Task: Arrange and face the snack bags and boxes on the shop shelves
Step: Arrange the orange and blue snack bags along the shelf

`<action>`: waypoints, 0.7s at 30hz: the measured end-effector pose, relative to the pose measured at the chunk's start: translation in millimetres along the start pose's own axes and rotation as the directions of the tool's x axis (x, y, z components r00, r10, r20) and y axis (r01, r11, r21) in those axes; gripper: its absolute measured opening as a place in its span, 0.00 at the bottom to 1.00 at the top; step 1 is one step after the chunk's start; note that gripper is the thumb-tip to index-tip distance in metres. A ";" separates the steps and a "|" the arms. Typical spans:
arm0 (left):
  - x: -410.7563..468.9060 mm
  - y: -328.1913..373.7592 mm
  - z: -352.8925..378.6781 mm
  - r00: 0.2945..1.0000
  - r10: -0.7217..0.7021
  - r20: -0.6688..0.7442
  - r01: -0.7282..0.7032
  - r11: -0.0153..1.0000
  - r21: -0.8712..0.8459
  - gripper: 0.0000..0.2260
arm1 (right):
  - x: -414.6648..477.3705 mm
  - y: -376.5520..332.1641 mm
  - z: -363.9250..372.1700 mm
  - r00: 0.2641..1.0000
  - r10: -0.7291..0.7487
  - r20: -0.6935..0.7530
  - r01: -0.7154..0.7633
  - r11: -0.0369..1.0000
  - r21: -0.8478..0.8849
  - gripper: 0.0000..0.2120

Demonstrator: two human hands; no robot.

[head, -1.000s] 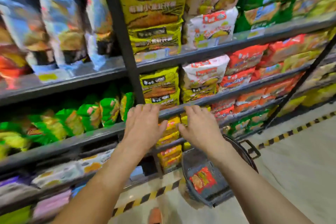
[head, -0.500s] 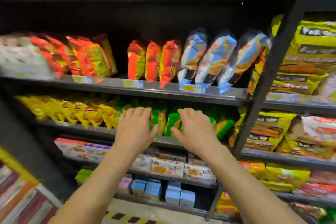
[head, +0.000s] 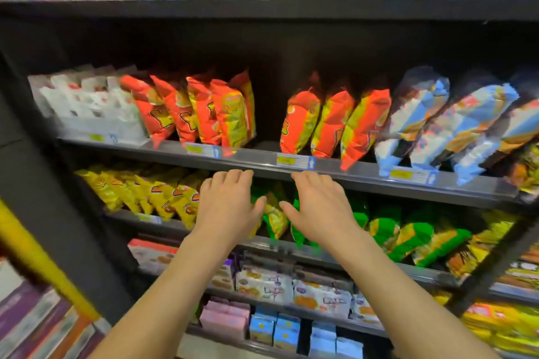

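Both flat, empty, left hand [head: 226, 207] and right hand [head: 320, 207] hover before green bags [head: 388, 230] under orange bags [head: 303, 122].

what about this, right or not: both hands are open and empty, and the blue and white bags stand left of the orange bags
Not quite. The head view shows the blue and white bags standing right of the orange bags, not left. The left hand and right hand are indeed open and empty.

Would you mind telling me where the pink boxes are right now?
In the head view, the pink boxes sit on the lowest visible shelf, immediately left of the light blue boxes.
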State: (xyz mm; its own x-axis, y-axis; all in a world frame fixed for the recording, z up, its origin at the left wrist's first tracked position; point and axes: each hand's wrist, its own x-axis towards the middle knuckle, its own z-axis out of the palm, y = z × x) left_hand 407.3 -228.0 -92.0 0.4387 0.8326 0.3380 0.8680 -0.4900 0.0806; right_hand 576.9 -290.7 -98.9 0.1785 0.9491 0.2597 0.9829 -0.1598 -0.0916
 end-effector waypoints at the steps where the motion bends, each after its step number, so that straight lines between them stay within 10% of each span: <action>1: 8.0 -1.1 1.8 1.000 0.000 0.002 0.000 1.000 -0.009 0.29 | 5.4 1.4 -0.8 1.000 0.010 0.002 -0.010 1.000 -0.008 0.34; 15: 150.5 63.2 32.1 0.988 -0.118 -0.102 0.039 0.819 -0.572 0.48 | 96.3 75.2 -45.1 0.863 0.181 -0.471 -0.054 0.962 0.269 0.33; 21: 196.6 85.0 50.7 0.984 -0.161 -0.075 0.081 0.782 -0.618 0.47 | 140.6 90.7 -70.4 0.875 0.126 -0.467 -0.094 0.991 0.091 0.29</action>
State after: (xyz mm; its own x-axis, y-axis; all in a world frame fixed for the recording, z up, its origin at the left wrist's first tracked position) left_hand 579.2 -92.9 -66.3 0.2748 0.8789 0.3899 0.5708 -0.4754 0.6694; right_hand 694.4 -190.9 -3.0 0.3009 0.6837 0.6648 0.9536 -0.2227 -0.2026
